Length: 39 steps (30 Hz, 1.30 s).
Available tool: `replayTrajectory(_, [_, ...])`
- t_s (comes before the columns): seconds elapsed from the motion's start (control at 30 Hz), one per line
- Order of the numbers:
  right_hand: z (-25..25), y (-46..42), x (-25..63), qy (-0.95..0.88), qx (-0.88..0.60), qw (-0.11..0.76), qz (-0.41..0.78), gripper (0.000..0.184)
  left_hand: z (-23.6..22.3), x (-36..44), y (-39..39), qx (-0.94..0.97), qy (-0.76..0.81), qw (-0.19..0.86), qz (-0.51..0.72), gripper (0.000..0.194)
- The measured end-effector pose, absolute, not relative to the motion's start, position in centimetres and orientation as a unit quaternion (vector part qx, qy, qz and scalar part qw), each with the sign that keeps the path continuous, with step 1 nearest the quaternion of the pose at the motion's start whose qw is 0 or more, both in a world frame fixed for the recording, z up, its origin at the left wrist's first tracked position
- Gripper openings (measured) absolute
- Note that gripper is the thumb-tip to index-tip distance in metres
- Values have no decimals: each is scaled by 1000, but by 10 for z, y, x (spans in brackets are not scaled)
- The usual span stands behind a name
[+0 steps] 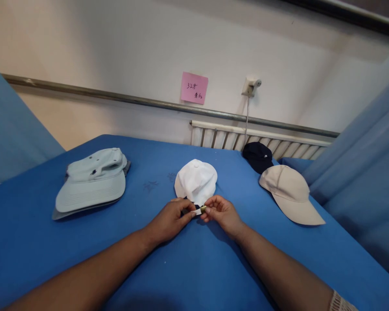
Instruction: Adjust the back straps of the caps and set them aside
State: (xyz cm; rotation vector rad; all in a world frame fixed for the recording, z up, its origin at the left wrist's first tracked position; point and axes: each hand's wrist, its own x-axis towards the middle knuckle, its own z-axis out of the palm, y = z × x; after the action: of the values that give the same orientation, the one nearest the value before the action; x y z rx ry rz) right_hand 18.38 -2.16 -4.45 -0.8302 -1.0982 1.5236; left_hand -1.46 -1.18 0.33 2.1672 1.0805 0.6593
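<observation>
A white cap (197, 179) lies in the middle of the blue surface, its back strap turned toward me. My left hand (173, 218) pinches the white end of the strap (198, 212). Opposite it, my right hand (223, 214) grips a small gold-coloured buckle (203, 209) on that strap between thumb and fingers. Both hands are close together at the near edge of the cap. A dark patch shows beside the strap under the cap.
Light blue caps (92, 183) lie stacked at the left. A beige cap (288, 190) and a navy cap (257, 156) lie at the right. Behind the blue-covered table (149, 151) are a radiator (220, 137), a metal rail (132, 99) and blue curtains (359, 172) at the sides.
</observation>
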Motion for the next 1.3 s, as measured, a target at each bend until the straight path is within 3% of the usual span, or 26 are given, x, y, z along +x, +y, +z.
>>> replayTrajectory(0.7, [-50,-21,184,-464,-321,501,656,34,0,-13,-13,826,394,307,260,17])
replayTrajectory(1.03, [-43,-24,186,-446,-337,516,649,30,10,-17,-15,881,351,218,231,9])
replayTrajectory(1.3, [-46,-22,187,-460,-332,504,651,31,11,-15,-22,867,382,210,243,7])
